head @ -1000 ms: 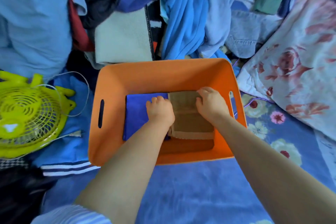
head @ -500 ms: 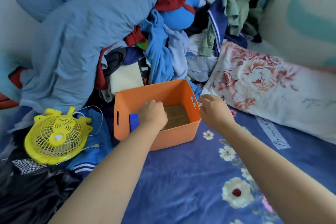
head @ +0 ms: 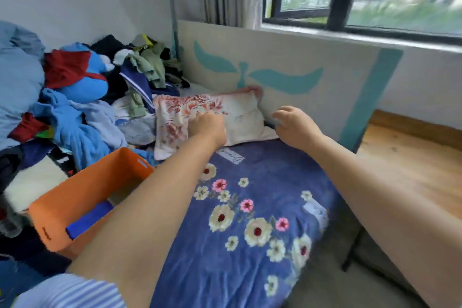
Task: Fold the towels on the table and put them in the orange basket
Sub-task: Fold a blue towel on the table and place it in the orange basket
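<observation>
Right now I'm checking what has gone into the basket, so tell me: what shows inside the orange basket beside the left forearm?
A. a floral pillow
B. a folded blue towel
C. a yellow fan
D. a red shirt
B. A folded blue towel lies inside the orange basket, partly hidden by the forearm; the floral pillow lies on the bed farther back, outside the basket.

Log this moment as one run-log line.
stage: hands out of basket | left hand: curled, empty | right hand: relaxed, empty | orange basket: blue towel inside | both hands above floral pillow
</observation>
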Motion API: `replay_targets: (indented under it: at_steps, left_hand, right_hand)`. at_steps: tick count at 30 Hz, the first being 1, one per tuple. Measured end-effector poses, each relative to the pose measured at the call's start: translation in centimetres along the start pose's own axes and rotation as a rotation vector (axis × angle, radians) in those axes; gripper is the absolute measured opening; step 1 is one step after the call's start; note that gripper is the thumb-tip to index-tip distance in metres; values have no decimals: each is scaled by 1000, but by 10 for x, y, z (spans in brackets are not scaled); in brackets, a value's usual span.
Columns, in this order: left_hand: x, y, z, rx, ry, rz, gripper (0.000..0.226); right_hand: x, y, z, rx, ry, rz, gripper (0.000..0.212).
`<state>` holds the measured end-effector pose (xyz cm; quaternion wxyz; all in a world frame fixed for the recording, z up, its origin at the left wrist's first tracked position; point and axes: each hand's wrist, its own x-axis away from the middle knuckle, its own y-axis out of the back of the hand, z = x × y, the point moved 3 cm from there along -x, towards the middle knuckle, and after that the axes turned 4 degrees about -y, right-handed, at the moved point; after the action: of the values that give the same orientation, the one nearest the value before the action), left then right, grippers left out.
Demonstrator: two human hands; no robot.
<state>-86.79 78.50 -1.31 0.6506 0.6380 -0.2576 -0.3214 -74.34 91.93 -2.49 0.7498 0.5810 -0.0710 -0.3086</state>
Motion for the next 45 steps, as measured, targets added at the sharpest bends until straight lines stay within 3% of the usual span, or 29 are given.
replay_targets:
  at_steps: [2,10,20,31,45]
  left_hand:
    - [-6,9,-50,1,-119,-32,34]
    - [21,59,-357,85,-627,-130,31]
    - [100,101,-654,205,-942,-174,29]
    - [119,125,-862,234,-1143,-194,29]
    - [15,130,-1096,220,-1262,-127,21]
  right_hand:
    - [22,35,-41,17,-121,-47,35]
    - [179,191,-235,142,-494,-297,33]
    - [353,343,-428,315,-712,-330,37]
    - [464,437,-592,382,-1042,-448,35]
    - [435,480,-813,319,-1245,-402,35]
